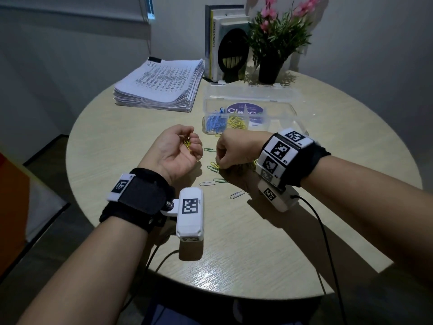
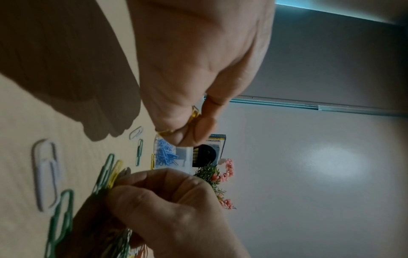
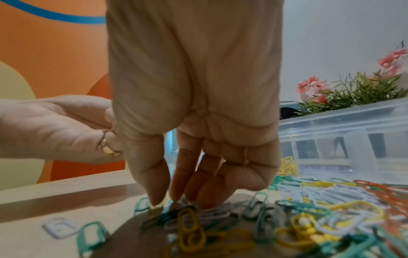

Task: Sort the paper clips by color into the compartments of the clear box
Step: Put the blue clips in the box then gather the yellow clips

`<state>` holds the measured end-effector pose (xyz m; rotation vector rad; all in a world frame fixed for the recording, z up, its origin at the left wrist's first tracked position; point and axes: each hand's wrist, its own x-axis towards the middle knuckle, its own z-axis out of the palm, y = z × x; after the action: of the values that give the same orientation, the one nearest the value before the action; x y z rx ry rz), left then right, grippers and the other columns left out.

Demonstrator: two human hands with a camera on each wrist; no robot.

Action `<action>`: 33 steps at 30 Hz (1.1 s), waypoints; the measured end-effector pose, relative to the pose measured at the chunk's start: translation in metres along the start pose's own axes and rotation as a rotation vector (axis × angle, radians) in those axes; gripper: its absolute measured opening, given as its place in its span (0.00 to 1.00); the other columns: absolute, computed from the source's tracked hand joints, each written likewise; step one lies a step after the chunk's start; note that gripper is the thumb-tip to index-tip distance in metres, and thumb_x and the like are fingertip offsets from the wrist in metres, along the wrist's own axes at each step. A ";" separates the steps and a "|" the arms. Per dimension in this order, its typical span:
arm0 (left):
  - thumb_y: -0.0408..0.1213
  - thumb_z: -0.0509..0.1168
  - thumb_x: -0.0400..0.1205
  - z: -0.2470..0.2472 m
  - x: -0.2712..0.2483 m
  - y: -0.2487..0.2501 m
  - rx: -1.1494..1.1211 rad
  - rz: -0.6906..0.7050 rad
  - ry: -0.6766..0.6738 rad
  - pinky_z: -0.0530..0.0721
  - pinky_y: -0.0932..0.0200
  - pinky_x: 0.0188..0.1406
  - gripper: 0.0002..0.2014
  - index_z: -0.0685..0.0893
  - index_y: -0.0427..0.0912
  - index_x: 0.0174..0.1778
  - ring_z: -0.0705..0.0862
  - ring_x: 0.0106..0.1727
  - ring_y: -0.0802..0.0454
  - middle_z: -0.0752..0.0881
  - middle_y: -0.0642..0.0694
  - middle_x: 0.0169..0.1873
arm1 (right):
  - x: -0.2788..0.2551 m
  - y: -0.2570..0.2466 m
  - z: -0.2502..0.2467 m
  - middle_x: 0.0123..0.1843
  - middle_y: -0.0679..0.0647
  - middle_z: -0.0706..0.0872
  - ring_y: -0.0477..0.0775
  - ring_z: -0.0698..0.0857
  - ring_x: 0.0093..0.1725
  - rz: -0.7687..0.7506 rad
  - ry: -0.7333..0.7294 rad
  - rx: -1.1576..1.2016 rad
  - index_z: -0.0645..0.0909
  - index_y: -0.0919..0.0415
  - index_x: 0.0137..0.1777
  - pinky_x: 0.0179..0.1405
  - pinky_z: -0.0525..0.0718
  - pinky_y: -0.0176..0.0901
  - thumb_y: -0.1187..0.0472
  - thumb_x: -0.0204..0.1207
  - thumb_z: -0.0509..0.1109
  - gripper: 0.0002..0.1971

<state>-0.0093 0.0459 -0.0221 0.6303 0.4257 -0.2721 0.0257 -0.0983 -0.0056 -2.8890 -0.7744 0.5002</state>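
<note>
Nearest the viewer, two forearms with strapped-on wrist cameras reach over a round pale wooden table (image 1: 234, 254).

The left hand (image 1: 174, 150) is turned palm up with its fingers curled around a small bunch of yellow clips (image 1: 187, 144). The left wrist view shows yellow wire peeking out between its fingertips (image 2: 187, 137).

Just to its right, the right hand (image 1: 234, 152) is turned knuckles up, fingers pointing straight down at the table. In the right wrist view its thumb and fingertips (image 3: 158, 193) are drawn close together and touch the loose pile of mixed paper clips (image 3: 287, 218). They appear to be closing on a yellow clip (image 1: 214, 165) at the pile's near left edge, but whether it is actually pinched cannot be told.

The clip lies directly beneath the right fingers. Its long axis runs roughly toward the box. The right hand is clearly the nearer one. The left hand waits just beside it, and the next move is probably a short hand-over leftward.

Single green and white clips lie scattered around both hands.

Beyond the hands stands the clear box (image 1: 290, 106), lid open. Blue clips (image 1: 214, 124) fill its left compartment, and yellow ones (image 1: 236, 123) fill the one next to it. Both are well within reach of either hand.

Farther back are a paper stack (image 1: 159, 85), books (image 1: 218, 43) and a potted plant (image 1: 274, 43).
</note>
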 end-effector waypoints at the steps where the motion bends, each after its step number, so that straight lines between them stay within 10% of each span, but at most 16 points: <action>1: 0.30 0.54 0.83 0.000 0.001 -0.002 -0.018 0.001 0.003 0.67 0.71 0.13 0.10 0.70 0.39 0.34 0.70 0.16 0.57 0.71 0.47 0.22 | 0.001 -0.001 0.001 0.34 0.47 0.83 0.50 0.82 0.40 -0.006 0.004 -0.012 0.83 0.55 0.40 0.37 0.80 0.41 0.59 0.72 0.72 0.02; 18: 0.29 0.55 0.82 -0.012 0.015 -0.011 -0.186 0.012 0.009 0.64 0.71 0.14 0.10 0.70 0.40 0.34 0.68 0.18 0.58 0.71 0.48 0.23 | 0.007 -0.012 0.006 0.45 0.55 0.88 0.54 0.86 0.47 -0.008 -0.005 -0.009 0.86 0.63 0.49 0.45 0.85 0.46 0.56 0.70 0.73 0.12; 23: 0.29 0.54 0.82 -0.004 0.015 -0.016 -0.178 -0.001 -0.001 0.65 0.71 0.13 0.10 0.70 0.40 0.34 0.68 0.17 0.58 0.71 0.48 0.23 | -0.006 0.008 -0.013 0.31 0.47 0.83 0.46 0.81 0.32 0.022 0.028 0.085 0.83 0.57 0.39 0.29 0.77 0.34 0.62 0.69 0.76 0.04; 33: 0.30 0.54 0.82 0.011 0.019 -0.037 -0.161 -0.037 -0.049 0.65 0.71 0.13 0.09 0.70 0.39 0.35 0.68 0.17 0.58 0.71 0.48 0.23 | -0.028 0.019 -0.020 0.38 0.48 0.86 0.44 0.81 0.34 0.051 -0.079 -0.061 0.88 0.59 0.48 0.25 0.74 0.32 0.55 0.69 0.78 0.10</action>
<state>-0.0032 0.0078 -0.0416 0.4579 0.4084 -0.2851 0.0190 -0.1292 0.0175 -2.9675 -0.7407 0.6100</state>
